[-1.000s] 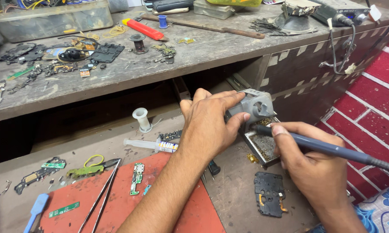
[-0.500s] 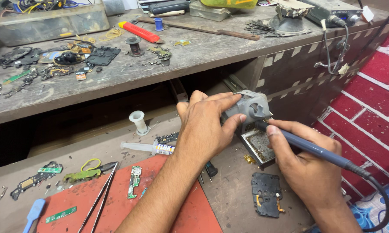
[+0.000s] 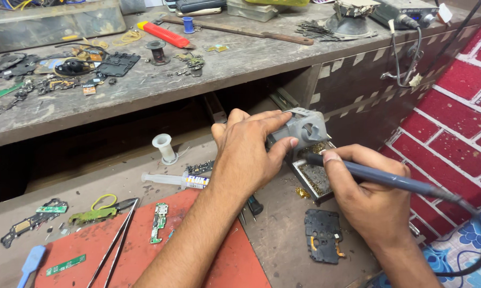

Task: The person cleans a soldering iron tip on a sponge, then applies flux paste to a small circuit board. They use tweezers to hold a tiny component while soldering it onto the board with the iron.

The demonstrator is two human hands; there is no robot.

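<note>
While left hand stays on stand, iron sits lower.

Both hands low and forward, close together, both closed in grips.

Left hand: forearm enters from the bottom edge, runs up and right; back of hand faces the camera, palm down; fingers curled over to the right, thumb stretched right beneath them, wrist straight. Right hand: forearm comes in from the lower right corner; hand in a pen-style pinch, thumb tip pressed forward and left, index curled alongside, remaining fingers folded under. The two thumbs sit near each other, not touching.
</note>
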